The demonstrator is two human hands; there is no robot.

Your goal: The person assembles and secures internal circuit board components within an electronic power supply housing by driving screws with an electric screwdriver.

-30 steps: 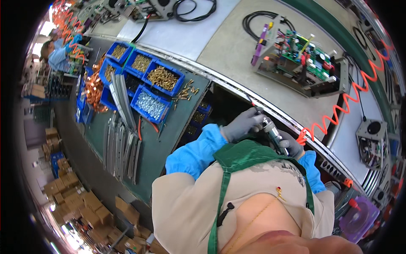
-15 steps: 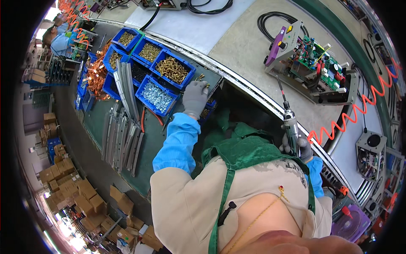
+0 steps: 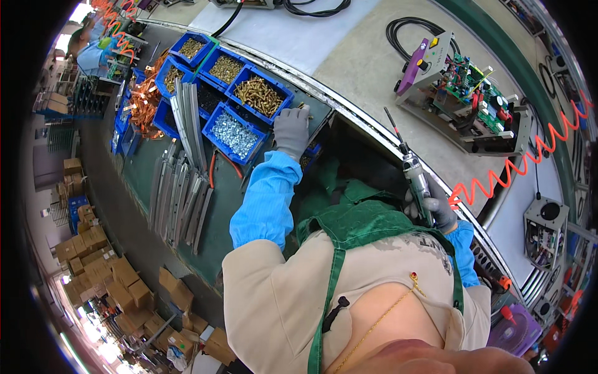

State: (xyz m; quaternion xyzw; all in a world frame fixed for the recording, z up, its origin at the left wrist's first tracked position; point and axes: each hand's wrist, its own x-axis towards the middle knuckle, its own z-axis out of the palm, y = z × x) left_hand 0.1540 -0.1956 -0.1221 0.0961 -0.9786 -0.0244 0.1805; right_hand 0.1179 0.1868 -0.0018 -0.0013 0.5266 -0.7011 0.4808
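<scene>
Closest, just past the green apron (image 3: 358, 215), the right hand (image 3: 441, 209) in its grey glove has its grip wrapped around a silver power screwdriver (image 3: 415, 176), whose slim bit points away from the person. An orange coiled hose (image 3: 460, 189) runs off beside that hand. The left hand (image 3: 291, 132), also gloved, is at the corner of the green table (image 3: 219, 215), fingers curled; I cannot tell whether its grip has anything in it. Just beside it sits a blue bin (image 3: 287, 100) of brass screws, and near that another holding silver fasteners (image 3: 235, 136). Left of these lie grey metal strips (image 3: 177, 199) and red handles (image 3: 212, 169). Beyond the screwdriver's bit, apart from it, stands an opened unit (image 3: 436, 118) with bare circuit boards. Far off are a co-worker's blue sleeve (image 3: 92, 60) and stacked cardboard boxes (image 3: 124, 280).
</scene>
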